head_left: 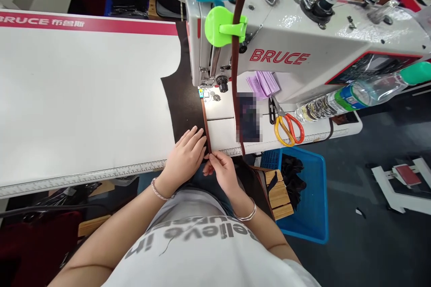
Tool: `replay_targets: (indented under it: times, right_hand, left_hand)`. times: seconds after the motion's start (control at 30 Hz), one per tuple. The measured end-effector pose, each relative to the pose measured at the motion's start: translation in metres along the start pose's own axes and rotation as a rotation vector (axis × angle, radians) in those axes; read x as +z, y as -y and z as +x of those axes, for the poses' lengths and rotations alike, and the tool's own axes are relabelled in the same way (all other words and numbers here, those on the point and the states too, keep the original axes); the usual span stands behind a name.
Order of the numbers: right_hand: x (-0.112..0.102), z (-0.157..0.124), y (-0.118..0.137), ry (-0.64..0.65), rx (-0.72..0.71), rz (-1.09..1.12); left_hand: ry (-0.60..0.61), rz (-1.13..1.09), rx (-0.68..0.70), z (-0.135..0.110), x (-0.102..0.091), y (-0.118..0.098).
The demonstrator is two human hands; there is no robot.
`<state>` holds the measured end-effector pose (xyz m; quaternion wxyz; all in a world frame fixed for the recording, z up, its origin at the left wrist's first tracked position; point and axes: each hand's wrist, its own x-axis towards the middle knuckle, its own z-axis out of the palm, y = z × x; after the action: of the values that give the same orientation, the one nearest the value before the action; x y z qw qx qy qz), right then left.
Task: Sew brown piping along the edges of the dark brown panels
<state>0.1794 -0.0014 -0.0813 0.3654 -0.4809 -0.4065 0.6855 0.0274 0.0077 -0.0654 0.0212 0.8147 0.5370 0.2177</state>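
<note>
A dark brown fabric piece (185, 94) lies on the white sewing table, its right edge running under the needle area of a sewing machine (279, 31). A reddish-brown binding strip (206, 128) follows that edge down to the table's front. My left hand (186, 152) rests flat on the fabric, fingers stretched out toward the machine. At the table's front edge, my right hand (220, 168) pinches the edge of the fabric and strip between thumb and fingers. Another length of brown strip (236, 71) hangs down in front of the machine from above.
Right of the needle lie scissors (286, 128) with orange and yellow handles, a bundle of purple paper slips (264, 84) and a plastic bottle (357, 94). Below stands a blue crate (318, 197) with dark cloth, beside a wooden block (279, 195). A ruler (134, 168) lines the table's front edge.
</note>
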Motion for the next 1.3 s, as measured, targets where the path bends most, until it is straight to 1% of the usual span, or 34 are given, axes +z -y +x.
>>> replay_targets:
  times: [0.3,0.63,0.9,1.3]
  right_hand:
    - [0.0005,-0.0008,-0.0039,0.002,-0.033,-0.015]
    - [0.0028,-0.0004,-0.0027,-0.001,-0.014,-0.017]
    - [0.0036,0.0004,-0.0024,0.007,-0.005,0.001]
    - [0.0028,0.0000,-0.0022,0.017,-0.010,0.016]
  left_hand:
    - [0.042,0.016,0.009,-0.0053,0.0005,0.0041]
    - [0.051,0.021,-0.002,-0.0058,-0.0003,0.0067]
    - [0.015,-0.008,-0.019,-0.0051,-0.0013,0.0041]
    - [0.061,-0.016,0.008,-0.0080,-0.0008,0.0014]
